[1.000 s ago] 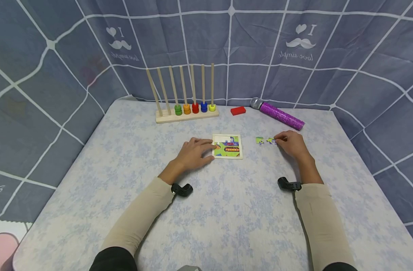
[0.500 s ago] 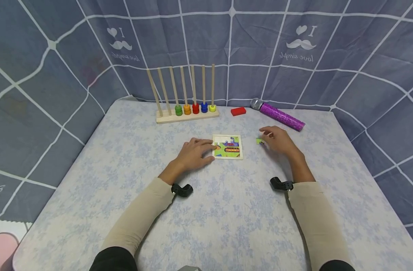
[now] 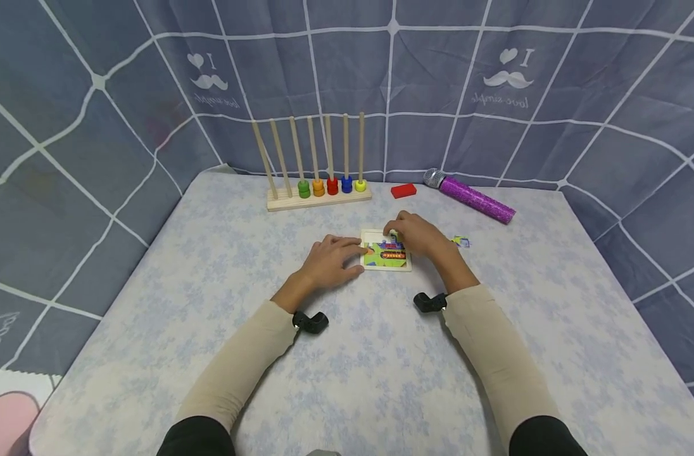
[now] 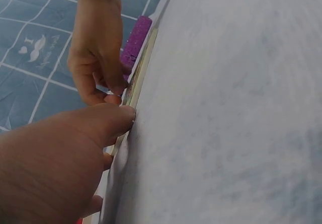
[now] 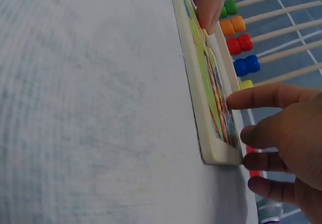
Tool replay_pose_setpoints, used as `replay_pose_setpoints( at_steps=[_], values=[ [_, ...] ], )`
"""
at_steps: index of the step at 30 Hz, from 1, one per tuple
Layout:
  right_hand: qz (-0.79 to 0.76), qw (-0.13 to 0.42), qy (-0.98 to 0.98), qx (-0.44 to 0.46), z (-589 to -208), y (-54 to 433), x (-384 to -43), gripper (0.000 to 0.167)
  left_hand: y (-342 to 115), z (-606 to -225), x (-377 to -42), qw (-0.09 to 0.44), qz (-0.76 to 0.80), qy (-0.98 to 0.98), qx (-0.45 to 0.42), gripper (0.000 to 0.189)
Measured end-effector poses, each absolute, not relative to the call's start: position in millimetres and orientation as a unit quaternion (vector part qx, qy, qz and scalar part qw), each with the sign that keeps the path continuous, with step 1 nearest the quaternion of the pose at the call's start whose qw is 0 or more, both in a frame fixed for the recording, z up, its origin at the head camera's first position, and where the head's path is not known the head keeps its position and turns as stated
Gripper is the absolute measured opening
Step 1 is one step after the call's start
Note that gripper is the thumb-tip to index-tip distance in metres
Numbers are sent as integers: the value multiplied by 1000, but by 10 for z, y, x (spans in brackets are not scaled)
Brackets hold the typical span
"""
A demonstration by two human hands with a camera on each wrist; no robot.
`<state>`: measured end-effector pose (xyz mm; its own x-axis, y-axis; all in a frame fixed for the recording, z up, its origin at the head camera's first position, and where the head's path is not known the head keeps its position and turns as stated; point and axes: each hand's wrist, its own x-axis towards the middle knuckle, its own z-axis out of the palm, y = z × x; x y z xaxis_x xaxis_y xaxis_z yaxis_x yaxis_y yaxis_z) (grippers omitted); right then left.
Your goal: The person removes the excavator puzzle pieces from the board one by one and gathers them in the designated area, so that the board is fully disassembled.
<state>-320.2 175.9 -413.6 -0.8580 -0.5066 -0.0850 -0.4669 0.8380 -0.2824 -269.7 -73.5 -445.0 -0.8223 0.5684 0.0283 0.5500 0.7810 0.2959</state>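
Note:
A square wooden puzzle tray [image 3: 386, 268] lies on the table with a picture of a red and purple vehicle on green. My left hand [image 3: 328, 263] rests on its left side, one fingertip on the picture and the thumb [image 4: 123, 117] by the near left corner. Above the tray's far right part, my right hand [image 3: 418, 235] pinches a small green puzzle piece [image 3: 394, 234], mostly hidden by the fingers. In the right wrist view, the right fingertips [image 5: 239, 99] hover at the tray's far edge. Another puzzle piece [image 3: 461, 241] lies right of the tray, behind the right wrist.
Behind the tray stands a wooden peg rack [image 3: 320, 199] with coloured rings on several pegs. A red block [image 3: 403, 190] and a purple glitter microphone [image 3: 477, 200] lie at the back right. A grey-blue checked cloth [image 3: 347, 69] hangs behind the table.
My right hand has picked up the nearer loose puzzle piece and carried it left over the tray. The left hand stays on the tray's left side. The head view has shifted slightly.

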Motion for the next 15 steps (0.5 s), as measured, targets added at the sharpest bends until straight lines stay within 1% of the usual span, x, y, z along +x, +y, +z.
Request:
replay_pose_setpoints(
  at_steps=[4, 10, 15],
  values=[
    [-130, 68, 950, -276, -4176, 1795, -3231, 35, -714, -4452, -2691, 30, 144, 946, 288, 47],
    [-125, 56, 956, -261, -4191, 1855, -3216, 42, -694, -4422, -2683, 24, 145, 943, 298, 47],
    [-140, 65, 951, -268, -4216, 1897, -3194, 31, -698, -4418, -2669, 28, 145, 943, 297, 46]
  ],
)
